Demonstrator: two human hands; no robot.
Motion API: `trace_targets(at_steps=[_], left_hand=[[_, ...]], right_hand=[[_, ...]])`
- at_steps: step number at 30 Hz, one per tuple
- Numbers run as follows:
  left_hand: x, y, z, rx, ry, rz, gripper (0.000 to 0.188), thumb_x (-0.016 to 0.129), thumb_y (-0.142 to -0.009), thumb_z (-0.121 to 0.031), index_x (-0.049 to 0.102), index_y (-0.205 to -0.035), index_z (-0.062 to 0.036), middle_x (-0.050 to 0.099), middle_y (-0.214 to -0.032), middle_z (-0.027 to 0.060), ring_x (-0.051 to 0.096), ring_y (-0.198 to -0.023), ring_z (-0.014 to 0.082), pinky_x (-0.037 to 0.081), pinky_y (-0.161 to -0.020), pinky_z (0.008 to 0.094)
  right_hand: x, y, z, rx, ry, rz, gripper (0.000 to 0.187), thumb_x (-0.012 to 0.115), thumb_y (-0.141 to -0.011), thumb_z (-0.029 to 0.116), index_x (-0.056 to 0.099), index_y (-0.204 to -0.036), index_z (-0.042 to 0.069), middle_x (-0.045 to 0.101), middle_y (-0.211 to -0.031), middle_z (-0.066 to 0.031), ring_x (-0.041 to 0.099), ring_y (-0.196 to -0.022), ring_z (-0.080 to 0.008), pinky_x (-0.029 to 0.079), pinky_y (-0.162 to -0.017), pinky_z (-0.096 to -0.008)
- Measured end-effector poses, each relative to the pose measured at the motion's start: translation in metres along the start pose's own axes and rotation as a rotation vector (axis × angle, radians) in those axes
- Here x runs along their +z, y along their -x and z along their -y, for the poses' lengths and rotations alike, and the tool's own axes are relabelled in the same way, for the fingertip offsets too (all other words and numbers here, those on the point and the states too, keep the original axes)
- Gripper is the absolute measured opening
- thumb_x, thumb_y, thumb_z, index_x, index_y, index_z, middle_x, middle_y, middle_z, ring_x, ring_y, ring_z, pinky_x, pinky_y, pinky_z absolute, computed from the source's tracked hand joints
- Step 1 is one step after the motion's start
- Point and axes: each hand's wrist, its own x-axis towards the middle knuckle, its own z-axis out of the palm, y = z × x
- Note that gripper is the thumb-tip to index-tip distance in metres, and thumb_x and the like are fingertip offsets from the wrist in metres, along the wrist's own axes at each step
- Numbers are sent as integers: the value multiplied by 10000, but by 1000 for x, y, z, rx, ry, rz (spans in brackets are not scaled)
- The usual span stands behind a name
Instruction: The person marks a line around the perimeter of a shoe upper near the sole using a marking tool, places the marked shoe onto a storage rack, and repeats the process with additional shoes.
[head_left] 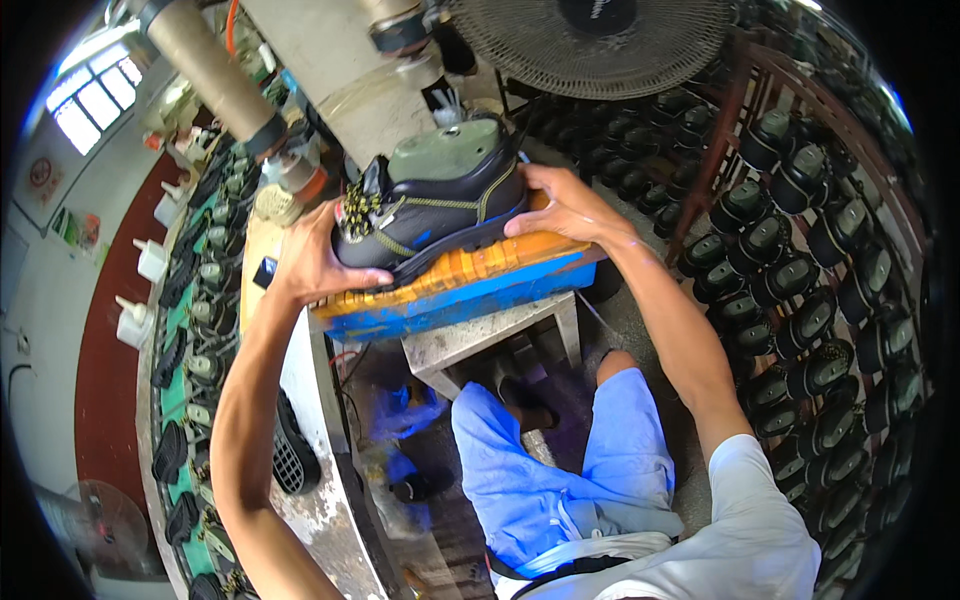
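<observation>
A black work shoe (440,205) with yellow stitching and yellow-black laces sits on its side-tilted sole on an orange and blue press pad (470,285). A grey-green last fills its opening. My left hand (310,255) grips the toe end at the left. My right hand (560,205) holds the heel end at the right, fingers on the sole edge. Above the shoe hangs a grey machine column (350,80).
A green conveyor (195,330) with several black shoes curves along the left. At the right stands a brown rack (800,250) full of lasted black shoes. A round fan (590,40) is at the top. The metal stand (490,340) and my blue-trousered knees lie below.
</observation>
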Motion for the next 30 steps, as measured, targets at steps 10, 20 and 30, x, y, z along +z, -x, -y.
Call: trace_targets(at_steps=[10,20,30], left_hand=[[26,0,-13,-352,60,-122,790,521,-963,-708,681,-992,65,702,-906,317,691,-908,474,509,-841,532],[36,3,-12,-164,20,-191,773,812,-766,-588,678,-1219,23,718,-1079,216,685,-1046,404,532,-942,485],[21,34,39,-420,674,-174,540,644,-1009,-420,659,-1347,0,728,-1205,182,678,-1127,276,491,-1016,363]], right_hand=[[-2,8,6,-5,224,-15,660,881,-823,123,580,-1386,-44,701,-1254,-119,628,-1169,-183,477,-1072,-346],[-9,9,7,24,187,38,667,863,-836,103,555,-1413,-28,640,-1364,-97,560,-1269,-175,420,-1141,-354],[12,5,10,18,242,10,690,850,-868,143,530,-1452,-39,615,-1437,-127,534,-1336,-197,394,-1174,-383]])
